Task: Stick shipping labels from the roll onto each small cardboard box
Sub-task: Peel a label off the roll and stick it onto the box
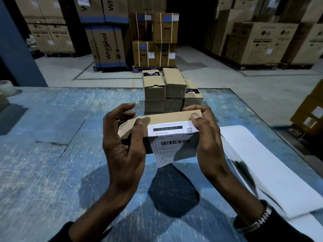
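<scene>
A small cardboard box [162,119] is held above the blue table between both hands. My left hand [122,142] grips its left end, thumb on top. My right hand [206,137] grips the right end, its thumb pressing the top corner of a white shipping label [172,140]. The label's upper strip lies on the box top; the rest, with a barcode, hangs down over the near side. A long strip of white label backing [262,165] lies on the table to the right.
A stack of small cardboard boxes [167,91] stands just behind the held box, some with black labels. The scratched blue table [52,154] spreads all around. A tape roll [7,87] sits at the far left edge. Large appliance cartons [108,48] fill the warehouse floor beyond.
</scene>
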The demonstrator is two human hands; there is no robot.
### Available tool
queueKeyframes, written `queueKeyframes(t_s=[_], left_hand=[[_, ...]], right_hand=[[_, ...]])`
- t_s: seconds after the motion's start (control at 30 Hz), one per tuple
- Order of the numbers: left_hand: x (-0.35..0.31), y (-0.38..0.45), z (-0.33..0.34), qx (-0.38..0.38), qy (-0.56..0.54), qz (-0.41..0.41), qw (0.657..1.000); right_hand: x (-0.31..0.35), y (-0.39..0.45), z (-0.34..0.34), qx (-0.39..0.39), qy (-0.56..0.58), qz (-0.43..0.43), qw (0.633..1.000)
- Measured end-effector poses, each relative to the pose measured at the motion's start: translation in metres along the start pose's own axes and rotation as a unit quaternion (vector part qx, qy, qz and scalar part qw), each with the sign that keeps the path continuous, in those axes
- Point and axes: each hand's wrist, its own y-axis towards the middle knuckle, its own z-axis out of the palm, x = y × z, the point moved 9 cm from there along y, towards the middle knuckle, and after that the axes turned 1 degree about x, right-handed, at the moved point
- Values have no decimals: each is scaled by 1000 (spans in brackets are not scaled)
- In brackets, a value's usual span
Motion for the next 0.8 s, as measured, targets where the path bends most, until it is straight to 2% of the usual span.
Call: queueKeyframes(t_s=[0.13,0.2,0.27,0.33,0.43,0.57,0.7,0.8], left_hand=[[2,2,-2,-8,-16,0,1000],[2,3,-1,8,-30,-7,999],[-4,5,0,32,7,19,999],[-4,5,2,42,18,22,999],[8,6,2,39,-14,-22,999],[12,10,5,64,-15,-26,997],[0,13,20,177,89,78,977],[-14,7,32,282,180,221,916]], right_hand=[[-3,1,3,11,20,16,1000],[-1,-2,8,35,6,15,999],[1,-4,9,42,0,9,999],[1,-3,6,34,-10,2,999],[-2,-1,3,20,-15,3,1000],[-14,0,1,3,-11,55,998],[-42,1,-10,-38,20,183,982],[-58,-2,-13,-34,59,264,962]])
